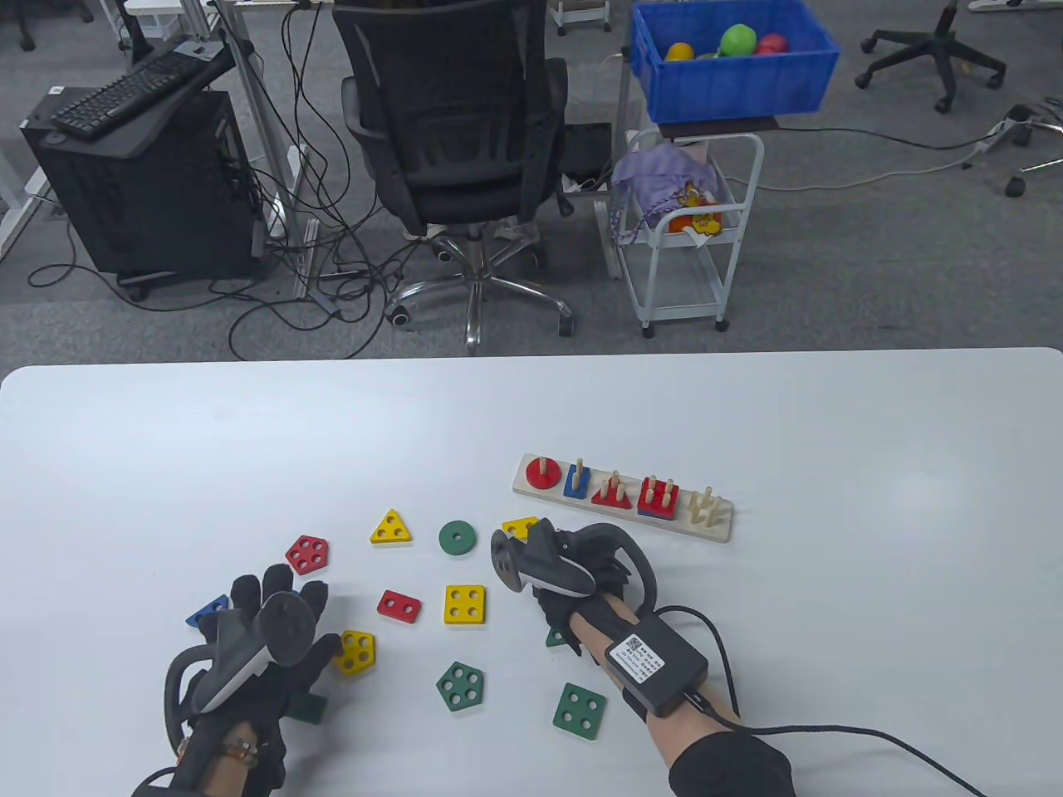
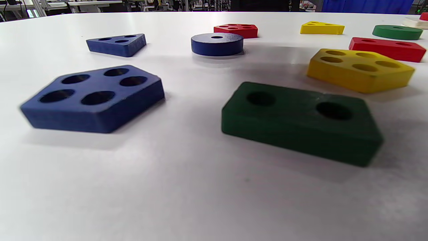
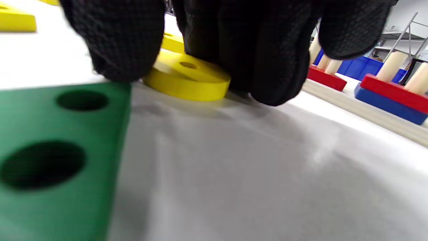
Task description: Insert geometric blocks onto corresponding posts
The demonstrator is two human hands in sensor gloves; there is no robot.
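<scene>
The wooden post board (image 1: 721, 525) lies right of the table's middle with a red disc, a blue rectangle, a red triangle and a red square over a blue one on its posts; the last group of posts is bare. My right hand (image 1: 581, 566) is just in front of it. In the right wrist view its thumb (image 3: 123, 43) and fingers (image 3: 267, 53) curl down on either side of a flat yellow disc (image 3: 187, 78) and pinch it. My left hand (image 1: 281, 599) hovers with spread fingers over a blue square (image 2: 95, 97), blue disc (image 2: 217, 43) and green rectangle (image 2: 301, 122).
Loose blocks lie between the hands: yellow triangle (image 1: 390, 528), green disc (image 1: 458, 538), red pentagon (image 1: 306, 554), red rectangle (image 1: 399, 606), yellow square (image 1: 465, 605), yellow pentagon (image 1: 357, 652), green pentagon (image 1: 459, 686), green square (image 1: 580, 711), blue triangle (image 1: 208, 613). A green block (image 3: 50, 150) sits by my right wrist.
</scene>
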